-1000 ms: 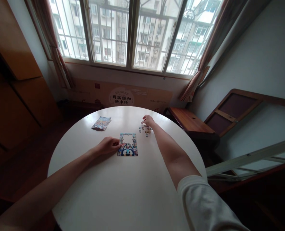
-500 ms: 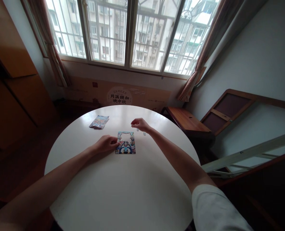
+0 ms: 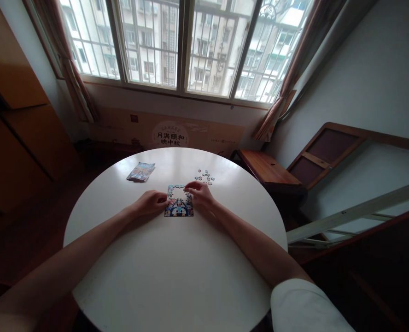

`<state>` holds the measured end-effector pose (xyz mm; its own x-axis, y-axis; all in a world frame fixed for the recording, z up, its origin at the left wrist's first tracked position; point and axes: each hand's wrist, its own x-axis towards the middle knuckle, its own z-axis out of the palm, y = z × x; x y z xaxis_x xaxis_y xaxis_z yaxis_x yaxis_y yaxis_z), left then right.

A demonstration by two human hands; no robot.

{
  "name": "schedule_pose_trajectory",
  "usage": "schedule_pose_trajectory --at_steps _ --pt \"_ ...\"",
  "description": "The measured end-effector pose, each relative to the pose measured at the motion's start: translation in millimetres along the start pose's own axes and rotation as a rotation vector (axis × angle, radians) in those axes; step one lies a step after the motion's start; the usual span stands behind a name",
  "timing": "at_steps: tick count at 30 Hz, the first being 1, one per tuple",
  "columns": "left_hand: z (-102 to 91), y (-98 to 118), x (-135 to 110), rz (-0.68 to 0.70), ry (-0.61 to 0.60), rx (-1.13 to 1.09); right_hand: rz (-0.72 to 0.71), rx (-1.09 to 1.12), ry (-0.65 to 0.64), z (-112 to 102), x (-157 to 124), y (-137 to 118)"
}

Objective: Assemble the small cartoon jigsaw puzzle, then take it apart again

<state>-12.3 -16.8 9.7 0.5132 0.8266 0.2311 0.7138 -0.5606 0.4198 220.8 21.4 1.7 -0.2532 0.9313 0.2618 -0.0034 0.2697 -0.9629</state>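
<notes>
A partly assembled jigsaw puzzle (image 3: pixel 179 211) lies on the round white table (image 3: pixel 170 263), with a blank area in its upper middle. At its left edge rests my left hand (image 3: pixel 151 201), fingers curled in and nothing visible between them; whether they grip the border is hidden. My right hand (image 3: pixel 201 193) reaches over the puzzle's right side, thumb and fingertips pinched on a small puzzle piece above the blank area. Several loose puzzle pieces (image 3: pixel 206 174) are scattered just beyond my right hand.
A colourful printed packet (image 3: pixel 141 172) lies toward the table's far left. A wooden stool or low bench (image 3: pixel 270 168) stands past the right rim, and a cardboard panel (image 3: pixel 204 133) with printed characters is under the window.
My right hand has moved from the loose pieces back toward me, to the puzzle's blank area, uncovering the scattered pieces. My left hand has stayed at the puzzle's left edge.
</notes>
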Motion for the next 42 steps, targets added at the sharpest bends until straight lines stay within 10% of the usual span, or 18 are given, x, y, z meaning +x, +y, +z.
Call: schedule_pose_trajectory --at_steps 42 --pt "1.6 -3 1 0.023 -0.005 0.075 -0.172 -0.563 -0.261 -7 -8 2"
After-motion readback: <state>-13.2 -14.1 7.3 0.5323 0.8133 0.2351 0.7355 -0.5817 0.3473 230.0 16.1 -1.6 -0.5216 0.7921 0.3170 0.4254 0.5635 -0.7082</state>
